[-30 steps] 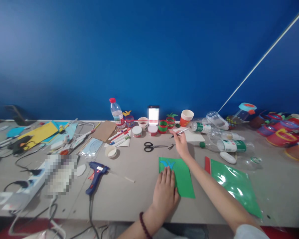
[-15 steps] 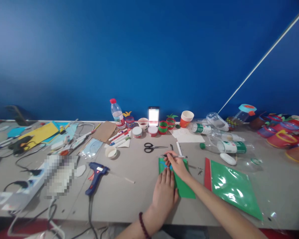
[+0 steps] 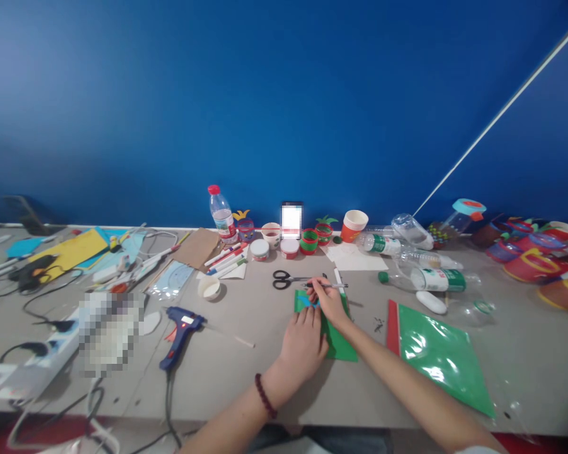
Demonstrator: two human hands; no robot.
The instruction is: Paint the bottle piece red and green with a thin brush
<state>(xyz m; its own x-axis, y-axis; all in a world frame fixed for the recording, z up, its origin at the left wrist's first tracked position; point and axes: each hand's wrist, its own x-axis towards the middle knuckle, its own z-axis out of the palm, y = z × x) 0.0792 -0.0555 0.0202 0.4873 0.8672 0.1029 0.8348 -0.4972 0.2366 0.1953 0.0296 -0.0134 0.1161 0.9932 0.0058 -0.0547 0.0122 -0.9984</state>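
My left hand [image 3: 303, 343] lies flat on the left side of a green sheet [image 3: 343, 347], fingers stretched forward. My right hand [image 3: 329, 302] is closed round a slim pen [image 3: 334, 286], which lies nearly level across the fingers. A small blue piece [image 3: 305, 300] shows on the sheet's top end, partly covered by my fingers. Whether the right fingertips touch that piece is hidden. Just beyond the hands lie black-handled scissors [image 3: 284, 279], their blades pointing right towards the pen. A white marker [image 3: 338, 280] rests behind my right hand.
To the left are a blue glue gun [image 3: 183, 331] with its cable and a white power strip [image 3: 59, 353]. A glossy green packet [image 3: 440, 353] lies at right. Plastic bottles [image 3: 438, 279], paper cups [image 3: 354, 225] and a red-capped bottle [image 3: 222, 217] line the back.
Both hands and the green sheet have shifted slightly left and away from me. The pen has moved with my right hand and now reaches near the scissors' blades.
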